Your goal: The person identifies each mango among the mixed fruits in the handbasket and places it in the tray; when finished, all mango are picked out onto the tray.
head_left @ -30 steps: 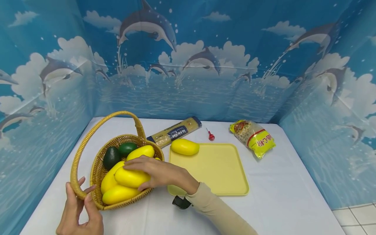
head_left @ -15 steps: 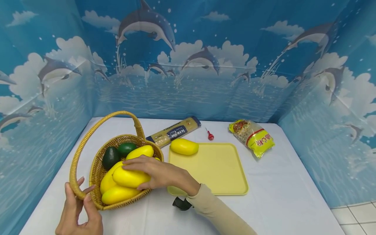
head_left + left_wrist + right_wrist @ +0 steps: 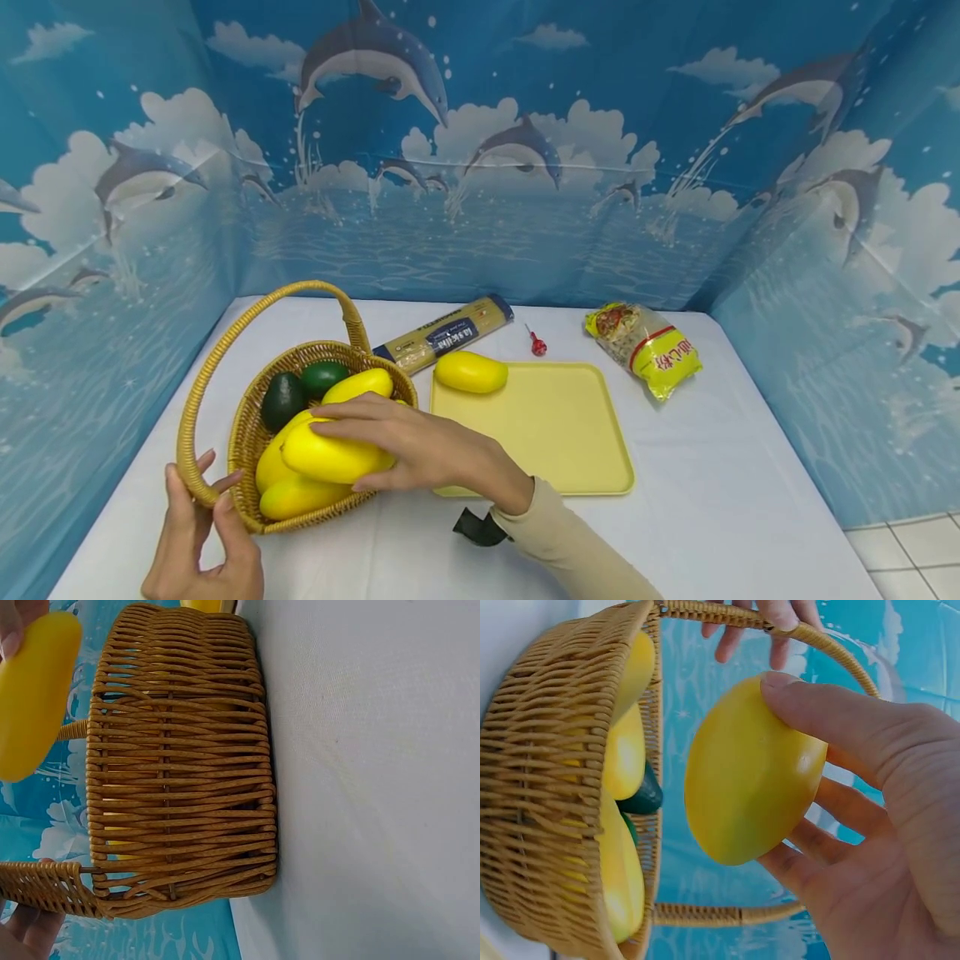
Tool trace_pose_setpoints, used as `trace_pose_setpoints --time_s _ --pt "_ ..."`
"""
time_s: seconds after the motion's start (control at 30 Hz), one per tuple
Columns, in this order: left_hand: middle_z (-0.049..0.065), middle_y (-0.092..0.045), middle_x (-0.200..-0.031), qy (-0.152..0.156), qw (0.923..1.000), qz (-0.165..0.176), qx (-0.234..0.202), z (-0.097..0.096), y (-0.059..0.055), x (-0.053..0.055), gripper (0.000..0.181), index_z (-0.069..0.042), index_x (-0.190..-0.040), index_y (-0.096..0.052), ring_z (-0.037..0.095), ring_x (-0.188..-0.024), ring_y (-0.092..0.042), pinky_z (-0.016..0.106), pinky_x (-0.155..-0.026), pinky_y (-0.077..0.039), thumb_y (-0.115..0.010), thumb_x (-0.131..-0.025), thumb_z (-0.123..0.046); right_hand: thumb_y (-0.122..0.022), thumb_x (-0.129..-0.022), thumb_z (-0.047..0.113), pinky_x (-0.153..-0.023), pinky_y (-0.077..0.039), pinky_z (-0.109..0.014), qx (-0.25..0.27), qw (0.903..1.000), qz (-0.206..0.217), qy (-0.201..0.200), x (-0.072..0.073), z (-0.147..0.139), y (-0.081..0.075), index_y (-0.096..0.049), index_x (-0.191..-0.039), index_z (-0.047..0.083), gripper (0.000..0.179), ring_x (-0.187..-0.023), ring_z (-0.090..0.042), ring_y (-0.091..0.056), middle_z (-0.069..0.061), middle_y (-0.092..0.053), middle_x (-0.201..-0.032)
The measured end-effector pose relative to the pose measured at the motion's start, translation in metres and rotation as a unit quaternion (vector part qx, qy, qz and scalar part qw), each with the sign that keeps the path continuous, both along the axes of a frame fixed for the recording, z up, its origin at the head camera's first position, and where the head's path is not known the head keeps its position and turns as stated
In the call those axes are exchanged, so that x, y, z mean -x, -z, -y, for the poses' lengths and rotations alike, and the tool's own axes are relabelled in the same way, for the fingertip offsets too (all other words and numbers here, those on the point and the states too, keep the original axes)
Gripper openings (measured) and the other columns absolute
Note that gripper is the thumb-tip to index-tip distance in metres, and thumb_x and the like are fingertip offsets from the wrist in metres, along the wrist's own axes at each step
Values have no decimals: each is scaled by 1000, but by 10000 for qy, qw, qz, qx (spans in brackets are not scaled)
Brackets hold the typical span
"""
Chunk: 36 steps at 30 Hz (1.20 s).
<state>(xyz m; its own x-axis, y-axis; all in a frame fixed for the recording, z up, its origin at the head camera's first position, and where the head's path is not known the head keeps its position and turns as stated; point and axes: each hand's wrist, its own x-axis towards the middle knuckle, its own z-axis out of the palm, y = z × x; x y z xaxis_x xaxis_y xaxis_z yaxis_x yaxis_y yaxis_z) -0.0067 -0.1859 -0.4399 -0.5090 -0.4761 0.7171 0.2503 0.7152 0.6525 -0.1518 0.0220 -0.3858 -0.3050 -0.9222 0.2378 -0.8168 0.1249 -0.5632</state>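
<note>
A yellow mango point(image 3: 330, 454) is gripped between thumb and fingers of my right hand point(image 3: 420, 442). In the right wrist view this mango point(image 3: 750, 772) hangs clear above the wicker basket point(image 3: 540, 772). My left hand point(image 3: 206, 542) pinches the near left part of the basket's arched handle point(image 3: 197, 392). Inside the basket lie several more mangoes point(image 3: 296, 498) and two dark green avocados point(image 3: 283, 402), partly hidden by the right hand and the held mango. The left wrist view faces the woven side of the basket point(image 3: 180, 765).
Right of the basket lies a yellow tray point(image 3: 555, 442) with one mango point(image 3: 471, 372) at its far left corner. Behind are a spaghetti pack point(image 3: 450, 333) and a red lollipop point(image 3: 537, 344). A bag of pasta point(image 3: 645, 350) lies farther right. Below the right wrist shows a black curved piece point(image 3: 480, 529).
The right hand has raised the mango slightly off the others and shifted a little to the right. The left hand stays on the handle.
</note>
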Motion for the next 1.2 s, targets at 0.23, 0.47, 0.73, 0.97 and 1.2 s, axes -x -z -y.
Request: trace_pose_setpoints --time_s 0.23,0.47,0.73,0.97,1.2 --pt "29 -67 -141 -56 10000 61 23 -1 -2 0 67 3 -162 -41 -16 -115 -61 10 -104 -47 -62 -100 16 -82 -97 14 -130 -32 -33 245 9992 34 318 -2 -23 -9 -46 -164 10 76 -159 -22 -34 -8 -39 -172" --pt "28 -66 -141 68 10000 -41 23 6 9 1 63 5 -161 -41 -12 -115 -63 9 -103 -47 -62 -102 10 -82 -97 12 -128 -38 -40 449 9957 209 778 1 -49 -10 -43 -165 9 78 -159 -24 -36 -9 -39 -173" --pt "26 -66 -143 254 9995 -173 -21 10 18 2 64 8 -160 -41 -9 -116 -65 11 -104 -48 -64 -101 12 -86 -93 11 -120 -49 -43 661 9887 179 1336 8 -78 0 -48 -161 5 79 -150 -30 -50 -11 -52 -164" --pt "28 -66 -141 271 9989 -373 -95 10 20 3 60 9 -158 -44 -8 -114 -66 11 -103 -49 -64 -102 9 -93 -86 9 -115 -53 -49 694 9765 71 2040 11 -110 14 -55 -156 6 80 -142 -31 -59 -11 -60 -156" --pt "32 -66 -138 486 9960 -732 -179 13 23 6 57 13 -155 -46 -4 -113 -69 12 -103 -50 -64 -100 10 -93 -84 6 -117 -50 -54 617 9670 177 2466 19 -128 31 -59 -154 7 78 -143 -34 -57 -11 -60 -156"
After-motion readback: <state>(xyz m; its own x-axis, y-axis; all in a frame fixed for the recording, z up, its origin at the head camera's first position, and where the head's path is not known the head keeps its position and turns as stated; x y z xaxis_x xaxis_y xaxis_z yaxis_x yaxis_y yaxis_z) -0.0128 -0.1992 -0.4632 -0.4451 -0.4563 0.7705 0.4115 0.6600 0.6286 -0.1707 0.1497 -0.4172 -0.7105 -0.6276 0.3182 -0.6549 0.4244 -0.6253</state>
